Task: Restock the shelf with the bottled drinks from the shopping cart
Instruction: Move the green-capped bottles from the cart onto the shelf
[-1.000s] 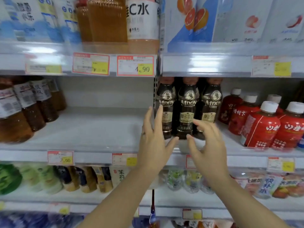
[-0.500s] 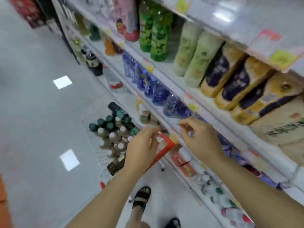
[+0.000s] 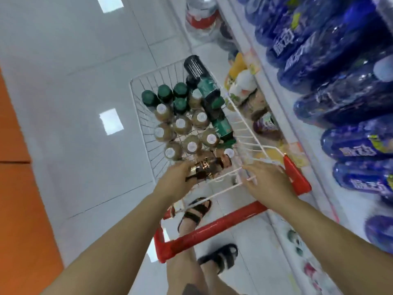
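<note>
A white wire shopping cart (image 3: 244,133) with a red handle (image 3: 214,231) stands below me beside the shelf. It holds several upright bottles: brown ones with white caps (image 3: 182,124) and dark ones with green caps (image 3: 165,92). My left hand (image 3: 178,179) is at the cart's near end, its fingers closed around a dark coffee bottle (image 3: 209,169) that lies on its side. My right hand (image 3: 265,179) hovers with fingers spread over the cart's near right corner, holding nothing.
The shelf (image 3: 287,116) runs along the right, with blue water bottles (image 3: 340,103) on the upper level and mixed drinks (image 3: 240,84) lower down. A large water jug (image 3: 202,20) stands on the floor ahead. An orange surface (image 3: 19,188) borders the left. My sandalled feet (image 3: 197,211) are under the handle.
My view swung from the coffee shelf down to the cart. Both hands dropped from the shelf to the cart's near end, and the left closed around a coffee bottle.
</note>
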Demonstrator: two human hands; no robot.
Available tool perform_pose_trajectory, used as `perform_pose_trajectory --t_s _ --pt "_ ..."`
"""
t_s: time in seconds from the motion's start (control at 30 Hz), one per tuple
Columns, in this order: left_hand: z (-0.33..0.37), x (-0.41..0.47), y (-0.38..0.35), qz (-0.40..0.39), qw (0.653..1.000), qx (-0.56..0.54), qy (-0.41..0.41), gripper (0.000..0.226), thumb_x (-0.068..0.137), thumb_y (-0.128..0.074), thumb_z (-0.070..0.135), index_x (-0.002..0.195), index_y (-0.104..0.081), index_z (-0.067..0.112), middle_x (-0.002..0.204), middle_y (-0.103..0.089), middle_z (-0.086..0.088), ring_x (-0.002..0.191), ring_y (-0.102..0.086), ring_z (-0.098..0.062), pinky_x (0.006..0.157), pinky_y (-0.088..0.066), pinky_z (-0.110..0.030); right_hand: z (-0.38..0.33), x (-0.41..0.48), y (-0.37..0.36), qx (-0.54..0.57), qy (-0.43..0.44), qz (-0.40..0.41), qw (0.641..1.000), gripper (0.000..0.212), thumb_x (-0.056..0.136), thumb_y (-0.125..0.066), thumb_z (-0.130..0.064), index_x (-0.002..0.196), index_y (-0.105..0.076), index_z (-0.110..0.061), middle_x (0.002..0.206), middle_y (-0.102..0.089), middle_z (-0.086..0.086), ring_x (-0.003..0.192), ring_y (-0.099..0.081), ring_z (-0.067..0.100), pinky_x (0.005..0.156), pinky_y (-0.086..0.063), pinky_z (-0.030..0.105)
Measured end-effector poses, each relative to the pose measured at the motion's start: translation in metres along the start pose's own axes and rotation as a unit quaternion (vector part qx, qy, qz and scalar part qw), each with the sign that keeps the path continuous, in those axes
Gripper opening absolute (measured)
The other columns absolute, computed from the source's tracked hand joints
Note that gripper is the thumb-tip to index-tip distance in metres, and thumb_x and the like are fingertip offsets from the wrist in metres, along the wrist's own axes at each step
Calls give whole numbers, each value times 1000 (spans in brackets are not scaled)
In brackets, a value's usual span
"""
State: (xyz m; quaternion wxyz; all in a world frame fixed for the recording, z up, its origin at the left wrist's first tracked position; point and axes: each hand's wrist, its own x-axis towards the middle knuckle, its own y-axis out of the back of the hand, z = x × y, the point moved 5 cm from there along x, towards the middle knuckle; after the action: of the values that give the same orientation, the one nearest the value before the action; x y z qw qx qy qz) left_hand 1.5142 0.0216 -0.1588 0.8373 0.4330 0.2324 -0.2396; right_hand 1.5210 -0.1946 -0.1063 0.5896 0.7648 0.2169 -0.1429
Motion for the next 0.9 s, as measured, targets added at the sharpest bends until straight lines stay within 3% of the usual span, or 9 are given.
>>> perform_pose_trajectory --t_s 0.17,0.3,0.4,0.47,0.6,0.77,0.83,0.9 --pt "1 41 -31 -80 996 17 -25 63 75 -68 31 132 -40 27 108 -61 -6 98 -58 -26 85 -48 -37 5 5 -6 16 -27 -24 999 30 86 -54 -36 115 -62 -30 103 -69 -1 100 -60 25 92 -44 36" --pt "4 41 -22 -54 998 25 -4 60 76 -69 33 129 -42 28 110 -62 0 100 -59 -23 77 -47 -33 3 5 -1 35 -43 -41 998 35 88 -55 -32 123 -58 -28 109 -67 0 108 -55 25 96 -37 34" --pt "9 20 3 16 995 -94 19 62 76 -73 29 130 -43 28 107 -56 11 94 -55 -12 77 -46 -27 5 5 1 124 -79 -57 988 36 87 -59 -28 122 -59 -24 108 -67 -2 98 -59 20 87 -45 31" --pt "15 1 26 72 976 -204 35 62 77 -75 28 130 -43 30 104 -55 13 91 -55 -9 75 -44 -20 0 5 8 209 -96 -52 972 36 88 -60 -24 124 -58 -22 112 -64 -6 95 -58 11 84 -44 25" --pt "28 -25 64 122 913 -384 63 56 73 -76 37 118 -44 36 113 -61 10 105 -59 -10 94 -47 -36 -44 7 34 384 -49 -56 920 37 85 -65 -21 121 -57 -26 109 -62 -13 99 -56 -1 90 -45 17" --pt "68 -33 91 108 864 -490 24 62 71 -75 32 125 -47 24 115 -65 1 107 -63 -14 96 -49 -45 -88 6 67 492 20 -92 865 48 79 -72 -24 109 -46 -50 118 -59 -16 107 -58 -1 90 -50 23" --pt "84 -35 97 96 852 -514 14 61 72 -70 37 126 -46 25 120 -61 0 110 -61 -15 95 -50 -45 -88 7 81 500 18 -61 863 46 77 -74 -26 110 -49 -48 113 -63 -15 103 -60 -2 88 -51 23" --pt "98 -36 99 73 858 -509 -12 51 75 -66 44 122 -49 34 122 -58 4 112 -60 -11 95 -50 -43 -77 10 91 493 -18 -16 870 50 75 -75 -29 118 -52 -35 109 -65 -13 102 -60 -1 86 -49 21"
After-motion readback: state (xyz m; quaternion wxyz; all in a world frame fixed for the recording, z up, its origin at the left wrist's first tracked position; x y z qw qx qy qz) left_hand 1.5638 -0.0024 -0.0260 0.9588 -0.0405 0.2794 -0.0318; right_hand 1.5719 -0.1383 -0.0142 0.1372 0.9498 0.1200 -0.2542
